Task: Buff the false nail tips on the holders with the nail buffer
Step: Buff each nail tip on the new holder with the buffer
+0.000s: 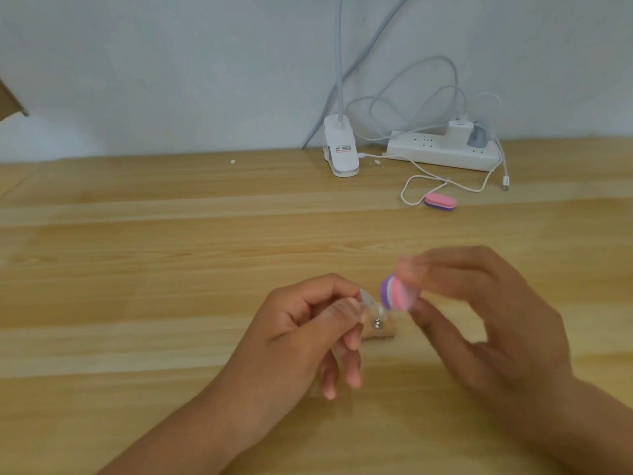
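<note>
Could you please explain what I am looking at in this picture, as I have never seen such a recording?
There is no machine here: a person wears a camera on the head, looking down at their two hands over a wooden table. The left hand pinches a clear false nail tip on a small holder. The right hand holds a pink and purple nail buffer beside it. Farther back are a second buffer, a power strip and a white lamp clip.
</note>
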Action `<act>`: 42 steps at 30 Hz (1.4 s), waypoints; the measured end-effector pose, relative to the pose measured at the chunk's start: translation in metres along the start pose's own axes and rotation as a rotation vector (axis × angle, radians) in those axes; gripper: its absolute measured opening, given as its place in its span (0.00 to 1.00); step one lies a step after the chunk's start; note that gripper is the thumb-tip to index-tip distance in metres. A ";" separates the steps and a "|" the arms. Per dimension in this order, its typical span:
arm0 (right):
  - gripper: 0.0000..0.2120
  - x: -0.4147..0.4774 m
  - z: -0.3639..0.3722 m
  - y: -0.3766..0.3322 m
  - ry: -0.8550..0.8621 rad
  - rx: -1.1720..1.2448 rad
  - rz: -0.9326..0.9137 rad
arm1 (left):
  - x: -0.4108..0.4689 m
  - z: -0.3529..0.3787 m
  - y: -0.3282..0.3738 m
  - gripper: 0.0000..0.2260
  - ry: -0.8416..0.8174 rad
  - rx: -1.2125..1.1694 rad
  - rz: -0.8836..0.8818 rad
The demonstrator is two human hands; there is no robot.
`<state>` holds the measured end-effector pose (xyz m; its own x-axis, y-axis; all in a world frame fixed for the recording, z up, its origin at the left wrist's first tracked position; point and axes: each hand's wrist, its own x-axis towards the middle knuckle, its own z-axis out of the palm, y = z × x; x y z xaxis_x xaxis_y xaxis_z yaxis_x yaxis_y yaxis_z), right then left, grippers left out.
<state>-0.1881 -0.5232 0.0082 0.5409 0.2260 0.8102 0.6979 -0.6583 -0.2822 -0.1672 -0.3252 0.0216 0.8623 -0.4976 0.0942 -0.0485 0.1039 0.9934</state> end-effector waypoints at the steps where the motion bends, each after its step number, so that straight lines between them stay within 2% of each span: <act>1: 0.11 -0.005 0.002 -0.005 -0.023 0.049 -0.018 | 0.000 0.001 -0.001 0.09 -0.015 0.000 -0.005; 3: 0.09 -0.006 0.005 -0.009 -0.099 0.239 0.011 | -0.001 0.001 0.000 0.09 -0.053 0.005 -0.011; 8: 0.18 0.002 -0.001 0.003 -0.045 -0.030 0.036 | 0.000 -0.002 0.000 0.09 -0.055 0.025 -0.024; 11: 0.09 -0.005 0.006 -0.005 -0.114 0.142 0.004 | -0.001 0.000 -0.002 0.09 -0.066 0.025 -0.018; 12: 0.10 -0.006 0.006 -0.004 -0.145 0.176 -0.018 | -0.002 0.000 -0.002 0.09 -0.078 0.025 -0.015; 13: 0.11 -0.005 0.004 -0.001 -0.165 0.137 -0.051 | -0.002 0.000 -0.001 0.10 -0.088 0.025 -0.014; 16: 0.13 0.002 -0.001 0.009 -0.050 -0.034 0.002 | -0.001 0.000 0.000 0.09 -0.090 0.016 -0.019; 21: 0.09 -0.008 0.009 -0.003 -0.039 0.021 -0.099 | -0.002 0.002 -0.002 0.10 -0.074 0.043 -0.015; 25: 0.13 0.001 0.002 0.009 -0.021 -0.044 -0.006 | -0.001 0.001 -0.002 0.10 -0.074 0.054 -0.018; 28: 0.09 -0.006 0.006 -0.002 -0.042 0.100 0.009 | 0.000 0.001 -0.006 0.09 -0.093 0.058 -0.016; 30: 0.10 -0.005 0.006 -0.004 -0.105 0.217 0.026 | -0.001 0.000 -0.007 0.10 -0.113 0.061 -0.017; 34: 0.13 0.005 -0.002 0.006 -0.031 -0.003 0.019 | 0.000 -0.002 -0.005 0.10 -0.095 0.039 -0.018; 37: 0.10 -0.003 0.004 -0.004 -0.088 0.150 0.039 | 0.000 -0.001 -0.007 0.10 -0.085 0.072 -0.025; 39: 0.12 -0.010 0.009 -0.004 -0.144 0.191 0.001 | 0.000 -0.001 -0.008 0.10 -0.101 0.077 -0.032; 41: 0.11 -0.005 0.005 0.001 -0.168 0.115 0.021 | 0.000 -0.001 -0.006 0.10 -0.106 0.057 -0.032; 42: 0.09 -0.002 0.001 0.006 -0.118 0.023 -0.002 | 0.000 -0.002 -0.006 0.10 -0.102 0.041 -0.034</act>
<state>-0.1841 -0.5267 0.0044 0.5903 0.3107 0.7450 0.7084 -0.6418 -0.2936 -0.1657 -0.3243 0.0160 0.8079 -0.5857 0.0649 -0.0429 0.0514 0.9978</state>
